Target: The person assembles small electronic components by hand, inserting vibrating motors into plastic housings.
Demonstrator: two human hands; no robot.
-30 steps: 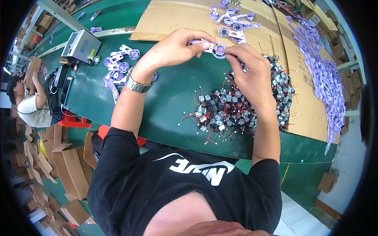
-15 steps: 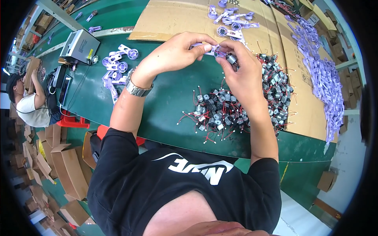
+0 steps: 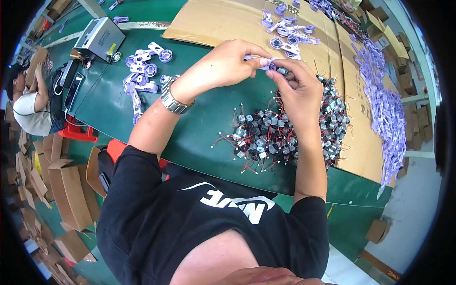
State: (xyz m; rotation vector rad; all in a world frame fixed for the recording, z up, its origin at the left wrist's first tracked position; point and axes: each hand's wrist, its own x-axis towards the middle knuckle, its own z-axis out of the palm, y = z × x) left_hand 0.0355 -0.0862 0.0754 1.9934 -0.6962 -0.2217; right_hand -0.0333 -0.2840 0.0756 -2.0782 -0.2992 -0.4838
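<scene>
Head view: a lilac plastic part [image 3: 260,61] is sitting between both hands above the green table [image 3: 199,128]. Left hand [image 3: 223,64] is pinching it; right hand [image 3: 297,88] is gripping a small motor [image 3: 281,71] against it, over the motor pile [image 3: 285,133].

Green flat tabletop [image 3: 199,128]. Brown cardboard sheet [image 3: 223,21] at 12 o'clock. Pale purple plastic parts [image 3: 142,71] at 10. Black-and-silver small motors with red wires [image 3: 280,135] centre. Silver metal wristwatch [image 3: 172,100]. Black T-shirt with white print [image 3: 190,228].
</scene>
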